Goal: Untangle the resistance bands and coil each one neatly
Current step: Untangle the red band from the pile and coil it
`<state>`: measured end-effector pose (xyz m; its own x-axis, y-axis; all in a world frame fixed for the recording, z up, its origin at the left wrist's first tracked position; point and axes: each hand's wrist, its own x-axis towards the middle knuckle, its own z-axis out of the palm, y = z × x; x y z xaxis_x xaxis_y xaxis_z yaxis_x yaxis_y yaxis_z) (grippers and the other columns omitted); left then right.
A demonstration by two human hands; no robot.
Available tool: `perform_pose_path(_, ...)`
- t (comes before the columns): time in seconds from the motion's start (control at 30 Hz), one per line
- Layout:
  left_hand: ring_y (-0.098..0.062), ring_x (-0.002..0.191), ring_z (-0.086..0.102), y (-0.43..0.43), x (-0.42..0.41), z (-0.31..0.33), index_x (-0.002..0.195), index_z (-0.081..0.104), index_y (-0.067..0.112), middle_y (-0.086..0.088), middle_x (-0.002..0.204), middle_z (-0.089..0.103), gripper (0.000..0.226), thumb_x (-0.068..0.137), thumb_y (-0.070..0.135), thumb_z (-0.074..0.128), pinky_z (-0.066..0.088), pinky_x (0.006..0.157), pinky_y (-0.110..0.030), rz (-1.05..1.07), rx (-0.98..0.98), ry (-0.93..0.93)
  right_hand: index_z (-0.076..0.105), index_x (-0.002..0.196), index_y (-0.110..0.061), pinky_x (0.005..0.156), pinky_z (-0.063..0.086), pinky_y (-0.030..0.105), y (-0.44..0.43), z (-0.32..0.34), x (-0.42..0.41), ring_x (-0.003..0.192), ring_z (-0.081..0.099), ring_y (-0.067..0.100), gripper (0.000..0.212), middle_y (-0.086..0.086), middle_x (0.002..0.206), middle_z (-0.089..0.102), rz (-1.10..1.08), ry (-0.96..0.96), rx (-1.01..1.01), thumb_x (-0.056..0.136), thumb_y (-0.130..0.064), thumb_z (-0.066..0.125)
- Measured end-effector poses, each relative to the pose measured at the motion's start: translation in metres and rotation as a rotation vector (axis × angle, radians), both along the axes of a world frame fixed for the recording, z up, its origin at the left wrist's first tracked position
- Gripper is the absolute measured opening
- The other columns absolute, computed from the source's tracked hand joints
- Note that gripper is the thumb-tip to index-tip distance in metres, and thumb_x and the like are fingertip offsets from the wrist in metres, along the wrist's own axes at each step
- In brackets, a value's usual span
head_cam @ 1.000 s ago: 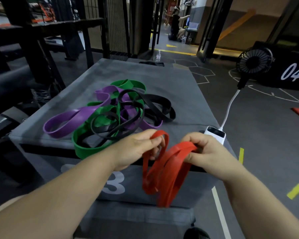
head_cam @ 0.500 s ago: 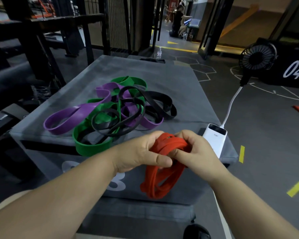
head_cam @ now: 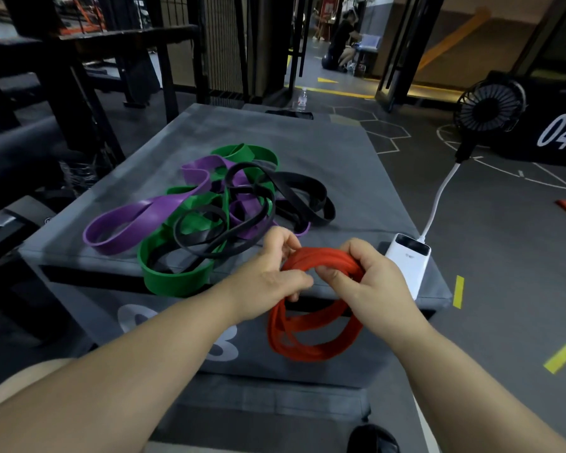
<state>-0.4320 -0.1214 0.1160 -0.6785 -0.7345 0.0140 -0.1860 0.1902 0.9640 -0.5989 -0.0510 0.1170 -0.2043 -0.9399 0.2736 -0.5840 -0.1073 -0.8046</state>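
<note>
A red resistance band (head_cam: pixel 311 338) hangs in several round loops in front of the grey padded box (head_cam: pixel 356 178). My left hand (head_cam: pixel 272 273) pinches the top of the loops from the left. My right hand (head_cam: pixel 370 282) grips the same bundle from the right, fingers curled over it. On the box top lies a tangle: a purple band (head_cam: pixel 134 220), a green band (head_cam: pixel 174 276) and black bands (head_cam: pixel 311 197) woven through each other.
A white power bank (head_cam: pixel 409 259) sits on the box's near right corner, its white cable (head_cam: pixel 438 197) running to a black fan (head_cam: pixel 487 109) on the floor. Black racks stand at the left. A person crouches far back in the doorway.
The red band has gone from long hanging strands to a tighter round coil. Both hands have come together at its top and lifted slightly toward the box edge.
</note>
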Motion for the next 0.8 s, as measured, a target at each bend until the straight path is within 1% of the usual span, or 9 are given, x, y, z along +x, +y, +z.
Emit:
perform_pose_path(0.07,-0.012,0.073,0.057,-0.003,0.0,-0.004,0.102,0.041,0.023,-0.006,0.087,0.055,0.026,0.085,0.022,0.061,0.051,0.079,-0.039,0.069,-0.065,0.025,0.05,0.074,-0.017,0.052,0.035,0.015,0.0,0.001,0.0,0.051,0.04,0.003,0.025,-0.014,0.051,0.045,0.007,-0.027,0.01,0.087,-0.027,0.07)
perform_pose_path(0.13,-0.016,0.081,0.059,-0.005,0.0,-0.006,0.1,0.048,0.03,-0.006,0.093,0.059,0.027,0.077,0.037,0.061,0.049,0.085,-0.044,0.114,-0.102,0.026,0.05,0.077,-0.018,0.052,0.036,0.014,0.0,0.002,0.0,0.05,0.04,0.002,0.023,-0.015,0.052,0.046,0.018,-0.044,0.025,0.089,-0.026,0.067)
perform_pose_path(0.2,-0.015,0.088,0.058,-0.005,0.0,-0.007,0.101,0.051,0.034,-0.002,0.094,0.061,0.03,0.073,0.044,0.059,0.047,0.089,-0.043,0.132,-0.112,0.011,0.05,0.078,-0.018,0.052,0.036,0.014,0.0,0.002,-0.001,0.05,0.04,0.001,0.022,-0.014,0.052,0.045,0.026,-0.056,0.046,0.091,-0.026,0.066)
perform_pose_path(0.37,-0.003,0.076,0.06,-0.005,-0.003,-0.01,0.106,0.052,0.025,-0.006,0.095,0.065,0.014,0.093,0.022,0.057,0.05,0.078,-0.026,0.117,-0.1,0.011,0.047,0.075,-0.025,0.052,0.037,0.013,-0.002,0.002,-0.003,0.051,0.043,0.001,0.024,-0.014,0.054,0.048,0.009,-0.028,0.089,0.091,-0.031,0.064)
perform_pose_path(0.47,0.007,0.069,0.057,-0.003,-0.005,-0.01,0.11,0.052,0.02,-0.005,0.096,0.065,0.014,0.096,0.021,0.053,0.046,0.068,-0.013,0.12,-0.173,-0.043,0.052,0.08,-0.017,0.053,0.039,0.016,-0.002,0.002,-0.004,0.054,0.046,0.003,0.023,-0.004,0.064,0.054,-0.027,0.017,0.121,0.092,-0.035,0.062)
perform_pose_path(0.57,0.001,0.068,0.059,-0.004,-0.006,-0.013,0.107,0.053,0.023,0.005,0.089,0.065,0.01,0.096,0.023,0.053,0.049,0.069,-0.018,0.133,-0.253,-0.096,0.053,0.08,-0.015,0.06,0.042,0.026,-0.002,0.001,-0.003,0.059,0.049,0.01,0.026,-0.001,0.066,0.055,-0.037,0.061,0.17,0.092,-0.037,0.061)
perform_pose_path(0.7,-0.013,0.077,0.065,-0.005,-0.006,-0.014,0.102,0.057,0.022,0.005,0.091,0.067,0.007,0.096,0.024,0.053,0.054,0.076,-0.031,0.12,-0.203,-0.114,0.052,0.08,-0.016,0.065,0.046,0.034,-0.003,0.002,-0.005,0.067,0.056,0.021,0.026,0.008,0.071,0.06,-0.026,0.032,0.193,0.091,-0.037,0.062)
perform_pose_path(0.73,-0.014,0.078,0.066,-0.005,-0.005,-0.012,0.101,0.058,0.022,0.003,0.093,0.067,0.007,0.096,0.024,0.054,0.054,0.078,-0.031,0.121,-0.2,-0.119,0.052,0.081,-0.016,0.066,0.047,0.033,-0.003,0.002,-0.005,0.069,0.057,0.021,0.025,0.009,0.073,0.061,-0.024,0.017,0.198,0.091,-0.036,0.062)
perform_pose_path(0.8,-0.009,0.072,0.064,-0.005,-0.004,-0.009,0.1,0.059,0.02,-0.003,0.095,0.068,0.008,0.094,0.025,0.055,0.051,0.075,-0.023,0.124,-0.207,-0.128,0.053,0.083,-0.017,0.065,0.046,0.03,-0.003,0.001,-0.008,0.067,0.054,0.015,0.023,0.005,0.071,0.059,-0.018,0.007,0.206,0.091,-0.036,0.063)
